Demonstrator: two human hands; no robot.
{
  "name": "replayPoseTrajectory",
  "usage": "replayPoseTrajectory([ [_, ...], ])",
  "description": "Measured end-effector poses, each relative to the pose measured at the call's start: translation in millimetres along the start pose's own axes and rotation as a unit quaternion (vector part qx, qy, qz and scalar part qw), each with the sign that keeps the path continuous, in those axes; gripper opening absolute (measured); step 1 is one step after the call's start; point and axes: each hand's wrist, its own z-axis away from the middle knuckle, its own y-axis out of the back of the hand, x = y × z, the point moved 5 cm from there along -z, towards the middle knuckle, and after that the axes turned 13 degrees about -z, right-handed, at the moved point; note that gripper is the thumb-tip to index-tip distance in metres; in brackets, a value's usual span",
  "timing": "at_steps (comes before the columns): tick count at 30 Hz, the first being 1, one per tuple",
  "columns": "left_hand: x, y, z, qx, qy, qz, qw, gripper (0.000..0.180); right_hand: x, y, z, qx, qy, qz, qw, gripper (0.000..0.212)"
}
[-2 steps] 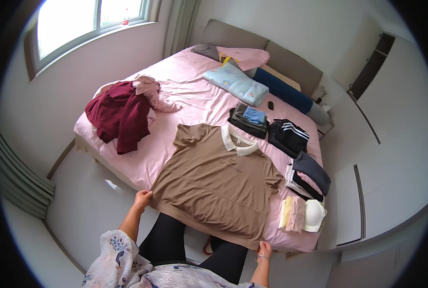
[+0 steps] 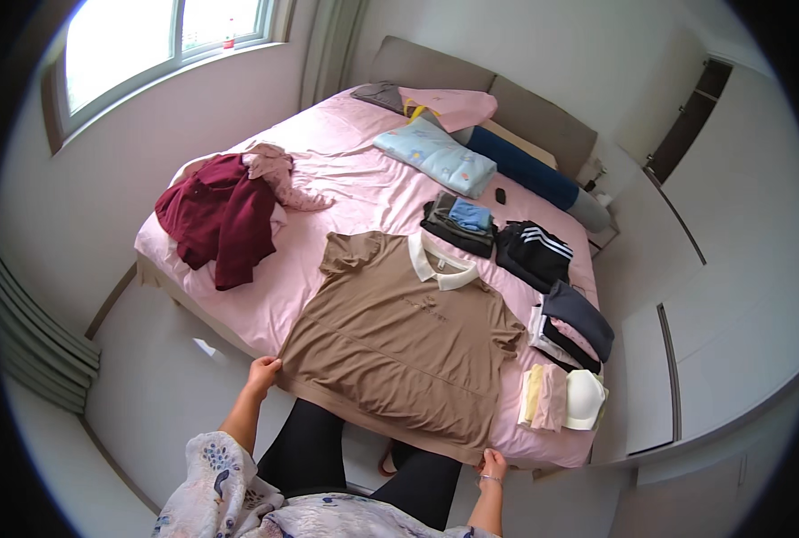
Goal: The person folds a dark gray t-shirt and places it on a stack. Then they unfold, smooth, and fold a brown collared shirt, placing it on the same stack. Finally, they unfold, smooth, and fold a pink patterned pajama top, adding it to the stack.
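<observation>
Brown shirt: one short-sleeved shirt [image 2: 390, 336] spread flat on the pink-sheeted bed [image 2: 354, 197], centre of the frame, its hem at the bed's near edge
Direction: its white collar [image 2: 457, 279] points to the top of the frame, leaning a little right, and the hem faces the lower edge; the collar-to-hem axis tilts, while the longer spread runs side to side, sloping down to the right
Hands: two, both closed on the shirt; the left hand [image 2: 263, 371] pinches the hem's left corner, the right hand [image 2: 492, 463] its right corner, so the shirt lies above and between them
Folded clothes: four groups right of the shirt, namely one dark stack [image 2: 453, 237] with a blue piece on top, one black garment with white stripes [image 2: 529, 258], one stack topped in dark grey [image 2: 578, 312], and one row of yellow and pink pieces [image 2: 550, 399] beside a single cream rounded item [image 2: 585, 401]
Loose clothes: one dark red garment [image 2: 220, 211] heaped at left, touching one pink patterned garment [image 2: 278, 170]
Farther up: one light blue pillow [image 2: 435, 157], one dark blue bolster [image 2: 525, 170], one small black object [image 2: 500, 195]
</observation>
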Motion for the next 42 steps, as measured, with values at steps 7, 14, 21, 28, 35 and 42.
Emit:
replayPoseTrajectory([
  [7, -11.2, 2.2, 7.7, -0.052, 0.005, 0.041, 0.998, 0.011, 1.3, 5.4, 21.3, 0.03, -0.072, -0.063, 0.995, 0.011],
  [14, -23.0, 7.8, 14.1, -0.073, 0.023, 0.077, 0.994, 0.012, 4.8, 8.0, 24.9, 0.022, -0.089, -0.077, 0.993, 0.014],
  [21, -26.8, 9.3, 15.6, -0.055, 0.027, 0.076, 0.995, 0.013, 11.7, -3.6, 26.0, -0.024, -0.107, -0.075, 0.991, 0.012],
  [28, -17.1, 8.1, 16.7, -0.045, -0.001, 0.075, 0.996, 0.021, 15.9, 3.4, 24.4, -0.022, -0.09, -0.049, 0.995, 0.011],
  [35, -29.3, 15.7, 10.2, -0.027, 0.008, 0.085, 0.996, 0.02, 0.2, -12.9, 35.0, 0.004, -0.081, -0.051, 0.995, 0.018],
  [42, -17.3, 21.6, -9.1, 0.1, -0.117, -0.046, 0.987, 0.01, -0.2, 0.3, 14.0, 0.069, 0.094, -0.006, 0.993, 0.012],
])
